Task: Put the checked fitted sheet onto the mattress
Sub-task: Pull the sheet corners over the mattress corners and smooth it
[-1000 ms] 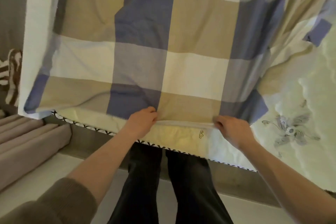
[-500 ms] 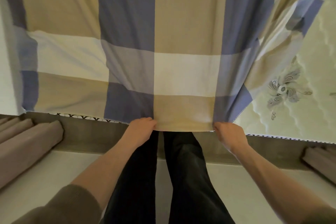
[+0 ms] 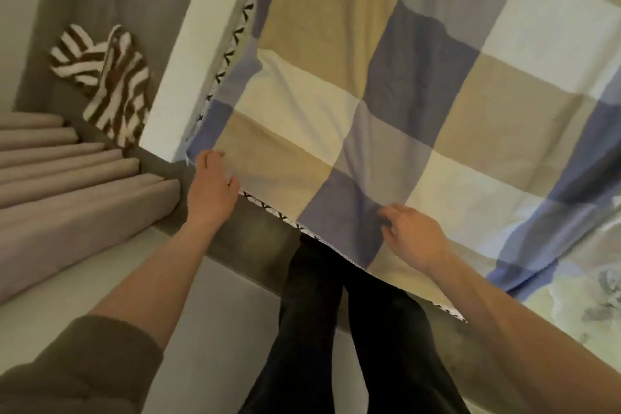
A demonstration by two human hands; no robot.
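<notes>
The checked fitted sheet (image 3: 386,84), in blue, beige and white squares, lies spread over the mattress (image 3: 174,77) and hangs over its near edge. My left hand (image 3: 211,185) grips the sheet's hem at the mattress's near left corner. Further right along the edge, my right hand (image 3: 413,239) has curled fingers pinching the fabric at a blue square. Black-and-white cross trim shows along the mattress edge between my hands. A bare quilted patch of mattress (image 3: 588,299) shows at the lower right, where the sheet is bunched.
The grey bed frame (image 3: 258,245) runs under the mattress edge, right against my legs in dark trousers (image 3: 336,329). A brown-and-white striped cloth (image 3: 111,77) lies on the frame at the left. Beige ridged fabric (image 3: 67,185) sits at the far left above pale floor.
Both hands have moved left along the sheet's hem. My left hand now sits at the mattress corner, and the view has swung left to show the mattress side and striped cloth.
</notes>
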